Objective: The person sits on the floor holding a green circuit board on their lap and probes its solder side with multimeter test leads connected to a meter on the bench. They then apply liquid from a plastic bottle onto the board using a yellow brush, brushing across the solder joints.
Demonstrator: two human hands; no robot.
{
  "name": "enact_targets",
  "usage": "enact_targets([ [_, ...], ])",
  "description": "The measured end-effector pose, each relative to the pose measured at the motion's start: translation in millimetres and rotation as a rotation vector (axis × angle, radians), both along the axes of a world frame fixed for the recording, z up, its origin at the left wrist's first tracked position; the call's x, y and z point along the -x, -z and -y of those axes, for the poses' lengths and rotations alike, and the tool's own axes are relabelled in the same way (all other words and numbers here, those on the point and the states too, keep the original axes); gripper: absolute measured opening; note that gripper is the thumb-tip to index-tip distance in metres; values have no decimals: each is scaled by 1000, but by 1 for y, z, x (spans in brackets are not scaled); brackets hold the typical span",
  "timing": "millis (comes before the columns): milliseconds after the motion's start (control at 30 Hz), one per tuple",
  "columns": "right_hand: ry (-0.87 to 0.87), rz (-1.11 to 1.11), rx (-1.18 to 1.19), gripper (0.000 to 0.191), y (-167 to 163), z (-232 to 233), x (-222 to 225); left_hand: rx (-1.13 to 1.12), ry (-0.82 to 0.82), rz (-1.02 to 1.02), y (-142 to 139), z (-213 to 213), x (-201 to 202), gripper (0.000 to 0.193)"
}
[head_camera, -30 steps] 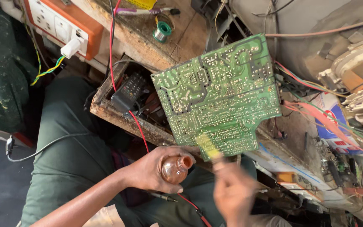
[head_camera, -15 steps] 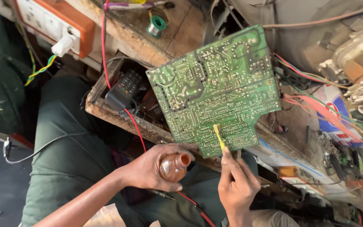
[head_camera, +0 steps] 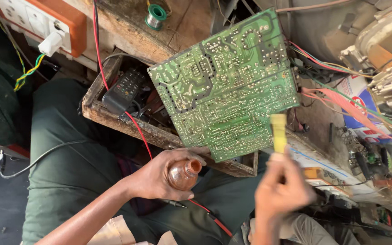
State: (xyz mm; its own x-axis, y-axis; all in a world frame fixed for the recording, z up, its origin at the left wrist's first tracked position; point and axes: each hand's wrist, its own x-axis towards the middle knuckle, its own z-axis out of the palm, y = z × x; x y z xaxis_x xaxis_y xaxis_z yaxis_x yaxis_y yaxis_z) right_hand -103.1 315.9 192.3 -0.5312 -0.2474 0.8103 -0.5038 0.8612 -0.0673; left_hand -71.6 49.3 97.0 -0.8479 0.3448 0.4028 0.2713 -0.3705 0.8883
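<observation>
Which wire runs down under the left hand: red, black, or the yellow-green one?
The red wire: it drops past the wooden drawer and under the left hand; the others stay left.

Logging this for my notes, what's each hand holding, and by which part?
Left hand grips a small brown bottle around its body. Right hand, blurred, pinches the lower end of a yellow brush-like tool in its fingers.

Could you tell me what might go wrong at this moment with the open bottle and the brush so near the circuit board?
The left hand holds a small brown bottle uncapped and tilted, right under the green circuit board; liquid could spill onto the lap or into the wooden drawer. The right hand is blurred with a yellow brush, so a careless stroke might snag the red wire.
</observation>
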Motion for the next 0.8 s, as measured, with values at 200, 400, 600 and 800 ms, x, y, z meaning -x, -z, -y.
enact_targets([
  [200,83,402,436,19,-7,-42,-2,64,5,56,-4,3,-2,63],
  [400,40,611,125,19,32,-47,27,144,-35,-17,-14,1,-9,65],
  [600,262,276,88,26,-20,-109,98,162,5,-24,-19,0,-25,61],
  [800,161,353,-129,23,-20,-146,169,107,114,-89,-17,-16,-29,60],
])
